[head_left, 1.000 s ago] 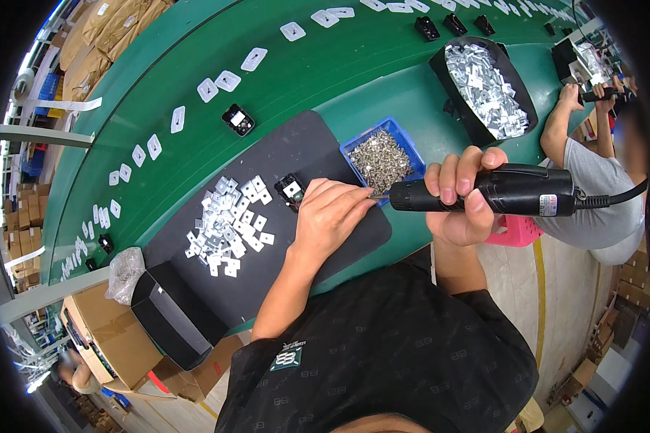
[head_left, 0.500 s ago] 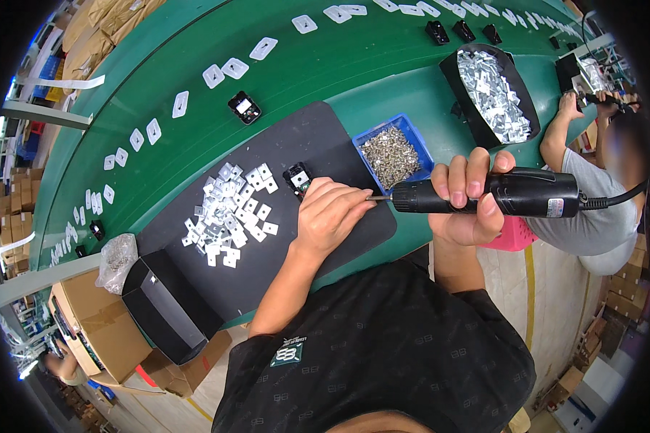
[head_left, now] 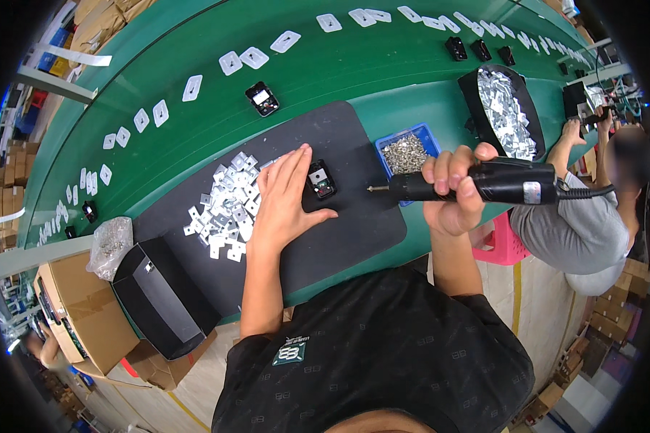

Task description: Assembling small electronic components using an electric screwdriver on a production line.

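Note:
My right hand is closed round a black corded electric screwdriver. Its bit points left over the black mat, and a small screw seems to sit at the tip. My left hand is open, fingers stretched and thumb apart, just left of a small black housing that has a metal plate in it. Partly under that hand's far side lies a pile of small square metal plates. Behind the screwdriver stands a blue tray of small screws.
Beyond the mat a green conveyor carries white flat pieces and a black housing. At right stands a black bin of metal plates, beside a co-worker in grey. An open black box and a cardboard box stand at left.
My left hand has left the screwdriver's bit and moved left, opening beside the black housing. The screwdriver stays in my right hand, slightly further left. The whole view has shifted a little.

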`<action>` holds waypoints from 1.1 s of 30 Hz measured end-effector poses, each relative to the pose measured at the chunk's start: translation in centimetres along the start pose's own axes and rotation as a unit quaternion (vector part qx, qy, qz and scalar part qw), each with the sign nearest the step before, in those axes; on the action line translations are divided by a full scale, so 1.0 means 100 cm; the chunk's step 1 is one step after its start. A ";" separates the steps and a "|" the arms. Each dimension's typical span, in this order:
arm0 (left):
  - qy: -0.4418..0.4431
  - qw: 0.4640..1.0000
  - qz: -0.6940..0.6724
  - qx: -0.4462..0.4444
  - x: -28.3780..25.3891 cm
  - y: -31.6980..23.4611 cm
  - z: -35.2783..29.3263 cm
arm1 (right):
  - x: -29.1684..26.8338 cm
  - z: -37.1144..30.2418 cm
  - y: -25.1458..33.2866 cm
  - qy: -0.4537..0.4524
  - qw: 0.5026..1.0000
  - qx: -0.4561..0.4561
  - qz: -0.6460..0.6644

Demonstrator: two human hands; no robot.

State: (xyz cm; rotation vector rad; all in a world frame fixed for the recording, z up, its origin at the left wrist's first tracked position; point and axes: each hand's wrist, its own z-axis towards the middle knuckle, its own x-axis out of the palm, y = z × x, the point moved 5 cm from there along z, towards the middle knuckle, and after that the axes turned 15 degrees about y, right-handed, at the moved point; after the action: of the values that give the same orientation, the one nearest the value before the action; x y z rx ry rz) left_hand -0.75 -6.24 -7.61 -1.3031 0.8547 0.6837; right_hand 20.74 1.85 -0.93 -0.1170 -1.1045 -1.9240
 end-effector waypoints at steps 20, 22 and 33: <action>-0.026 0.997 -0.077 0.000 0.033 0.010 0.009 | 0.024 0.005 -0.094 0.048 0.996 0.035 -0.066; -0.026 0.997 -0.078 -0.001 0.032 0.010 0.010 | 0.023 0.006 -0.095 0.046 0.997 0.033 -0.056; -0.036 0.996 -0.087 0.009 0.032 0.012 0.010 | 0.026 0.001 -0.103 0.110 0.990 0.056 -0.074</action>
State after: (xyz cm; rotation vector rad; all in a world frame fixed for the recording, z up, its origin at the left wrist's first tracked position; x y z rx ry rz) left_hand 0.13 -5.20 -10.88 -1.3126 0.6784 0.5803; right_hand 11.62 2.38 -6.39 0.2406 -1.0928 -1.9466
